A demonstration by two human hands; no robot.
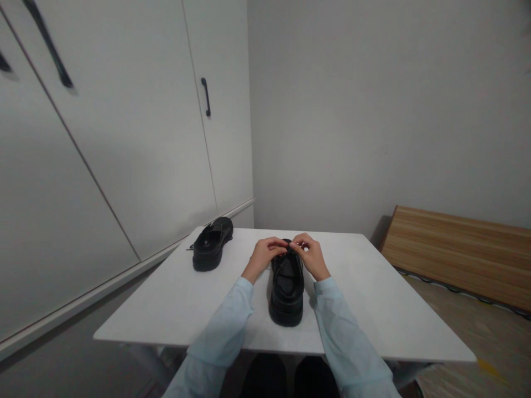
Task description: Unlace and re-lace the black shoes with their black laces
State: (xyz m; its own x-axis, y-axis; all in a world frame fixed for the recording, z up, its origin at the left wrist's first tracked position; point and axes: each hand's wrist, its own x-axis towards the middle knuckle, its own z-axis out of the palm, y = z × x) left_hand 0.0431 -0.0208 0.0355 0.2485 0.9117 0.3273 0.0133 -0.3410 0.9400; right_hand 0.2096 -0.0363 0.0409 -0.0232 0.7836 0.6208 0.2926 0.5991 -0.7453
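A black shoe (287, 290) stands on the white table in front of me, its heel towards me and its toe pointing away. My left hand (269, 253) reaches the front of the shoe from the left, thumb and fingers pinched together over the lacing. From the right, my right hand (309, 253) pinches at the same spot, its fingertips close to those of the left. The shoelace between the fingertips is small and mostly hidden. A second black shoe (209, 246) sits at the table's far left, with lace ends sticking out at its sides.
The white table (174, 315) reaches towards the corner of the room. White cabinet doors (136, 127) with black handles rise on the left, and a grey wall (373, 110) stands behind. A wood-grain board (456, 251) lies beyond the table on the right.
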